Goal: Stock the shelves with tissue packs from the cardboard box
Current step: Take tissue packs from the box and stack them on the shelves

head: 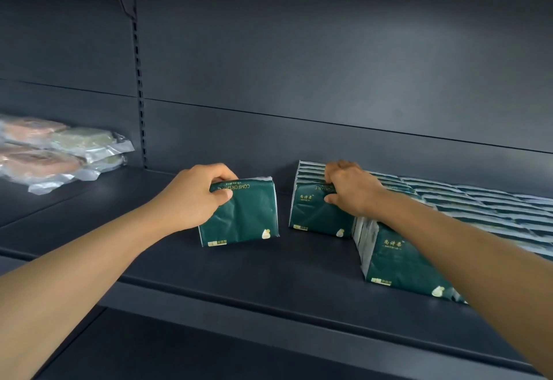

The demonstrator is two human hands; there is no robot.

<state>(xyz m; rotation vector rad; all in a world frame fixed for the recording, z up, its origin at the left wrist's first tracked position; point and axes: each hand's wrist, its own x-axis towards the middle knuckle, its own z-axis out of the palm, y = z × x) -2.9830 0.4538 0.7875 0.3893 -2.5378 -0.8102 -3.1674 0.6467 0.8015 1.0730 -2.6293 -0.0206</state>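
**Two hands on green tissue packs, dark shelf**

The left hand (191,197) grips one tissue pack (239,212) by its top edge, thumb on the front face and fingers curled behind; the pack stands on the shelf (209,266), tilted a little, apart from the others; the right hand (350,188) rests on top of the back row of packs (320,212), fingers curled over the top of the foremost pack and thumb on its face, so this grip holds that pack; a front row of packs (401,266) stands nearer the shelf's front lip, just beside the back row, and the right forearm crosses above it.

Bare shelf lies between the held pack and the back row, and more runs left to the upright post (139,86); open board also lies in front of both hands up to the edge.

The rows run off to the right, blurred and cut by the frame; past the post, clear-wrapped bundles (57,152) lie stacked, contents hard to make out; the cardboard box is out of view.
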